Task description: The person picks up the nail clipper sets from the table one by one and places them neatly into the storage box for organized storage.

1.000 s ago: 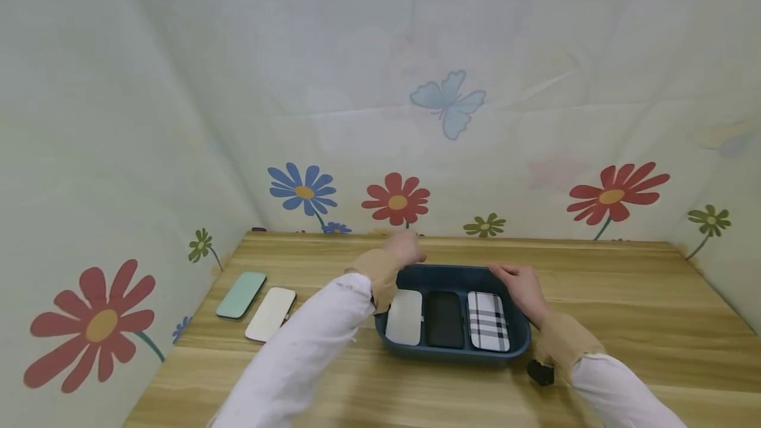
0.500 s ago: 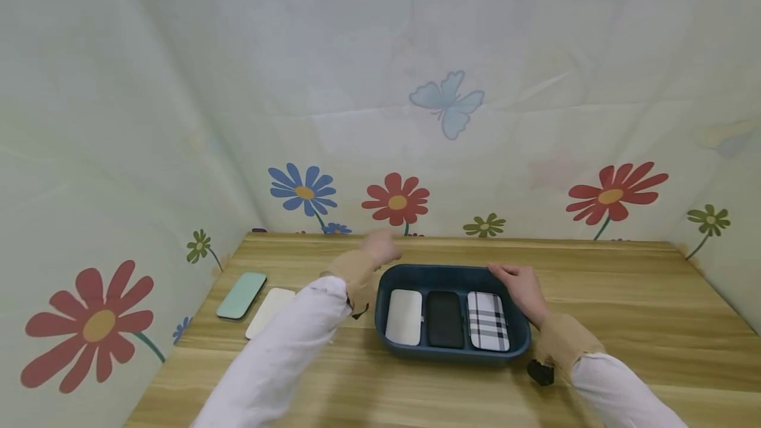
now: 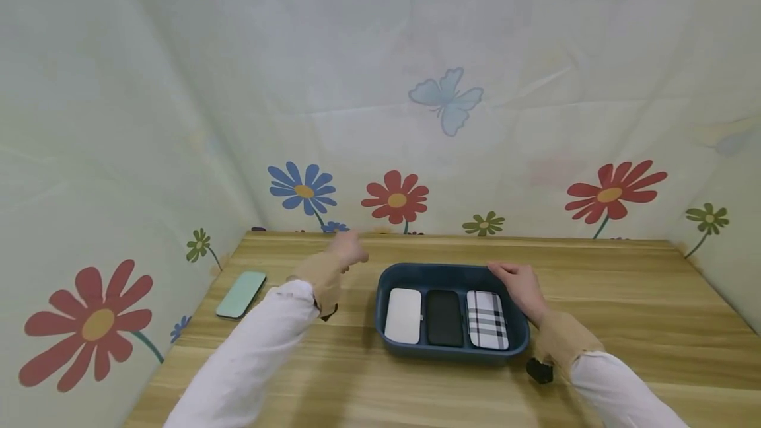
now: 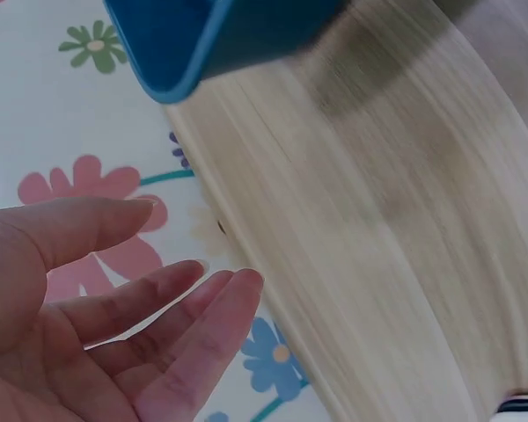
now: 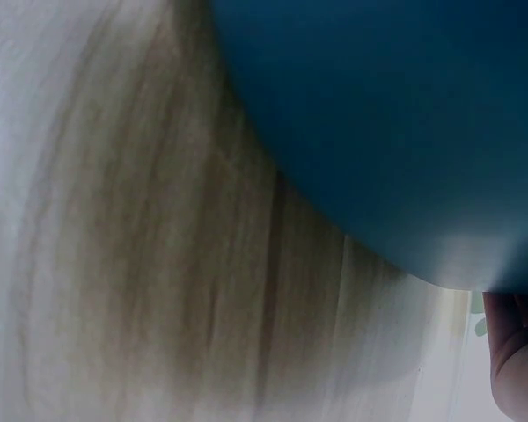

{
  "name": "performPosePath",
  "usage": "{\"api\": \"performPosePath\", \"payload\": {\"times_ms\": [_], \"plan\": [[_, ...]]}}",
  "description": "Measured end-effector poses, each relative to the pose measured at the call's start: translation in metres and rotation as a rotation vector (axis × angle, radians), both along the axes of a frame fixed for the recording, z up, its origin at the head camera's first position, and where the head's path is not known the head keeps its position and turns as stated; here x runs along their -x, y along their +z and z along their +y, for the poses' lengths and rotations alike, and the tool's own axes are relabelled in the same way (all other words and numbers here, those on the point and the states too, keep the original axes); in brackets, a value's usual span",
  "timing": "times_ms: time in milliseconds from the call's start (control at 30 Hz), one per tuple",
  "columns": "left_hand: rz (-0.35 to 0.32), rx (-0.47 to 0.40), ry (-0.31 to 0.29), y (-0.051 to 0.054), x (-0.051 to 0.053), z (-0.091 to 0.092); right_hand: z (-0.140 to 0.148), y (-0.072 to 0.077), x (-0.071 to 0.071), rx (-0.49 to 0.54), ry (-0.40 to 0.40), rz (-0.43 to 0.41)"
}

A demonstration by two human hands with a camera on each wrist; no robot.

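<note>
The left hand (image 3: pixel 347 251), loose and empty, hovers over the table (image 3: pixel 624 302) between the green case (image 3: pixel 241 294) and the blue box (image 3: pixel 442 276), which the right hand (image 3: pixel 522 288) grips at its far right corner, a white case (image 3: pixel 403 316), black case (image 3: pixel 444 318) and plaid case (image 3: pixel 487 320) side by side inside.

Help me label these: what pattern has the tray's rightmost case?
The rightmost case is dark plaid on white; head view.
</note>
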State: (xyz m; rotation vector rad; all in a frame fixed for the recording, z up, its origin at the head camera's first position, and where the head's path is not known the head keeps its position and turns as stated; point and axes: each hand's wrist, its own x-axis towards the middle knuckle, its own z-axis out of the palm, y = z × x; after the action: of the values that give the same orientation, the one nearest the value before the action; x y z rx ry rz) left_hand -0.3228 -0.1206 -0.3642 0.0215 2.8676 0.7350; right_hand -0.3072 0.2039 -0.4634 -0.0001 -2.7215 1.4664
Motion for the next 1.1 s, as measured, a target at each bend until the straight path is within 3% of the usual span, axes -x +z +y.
{"api": "performPosePath", "payload": {"times_ms": [133,367,533,867,1100], "plan": [[-0.047,0.023,0.04,-0.005,0.002,-0.018,-0.001,-0.001,0.0,0.008,-0.007,-0.002],[-0.081,-0.089,0.074,-0.013,0.0,-0.052,-0.001,0.0,0.001,0.002,-0.007,-0.006],[-0.094,-0.125,0.102,-0.023,0.0,-0.073,-0.001,-0.001,0.001,0.0,-0.005,-0.021],[-0.08,-0.106,0.118,-0.027,-0.01,-0.105,-0.002,-0.001,0.002,-0.004,-0.013,-0.03],[-0.064,-0.031,0.134,-0.031,-0.019,-0.119,-0.001,-0.001,0.003,0.014,-0.019,-0.03]]}}
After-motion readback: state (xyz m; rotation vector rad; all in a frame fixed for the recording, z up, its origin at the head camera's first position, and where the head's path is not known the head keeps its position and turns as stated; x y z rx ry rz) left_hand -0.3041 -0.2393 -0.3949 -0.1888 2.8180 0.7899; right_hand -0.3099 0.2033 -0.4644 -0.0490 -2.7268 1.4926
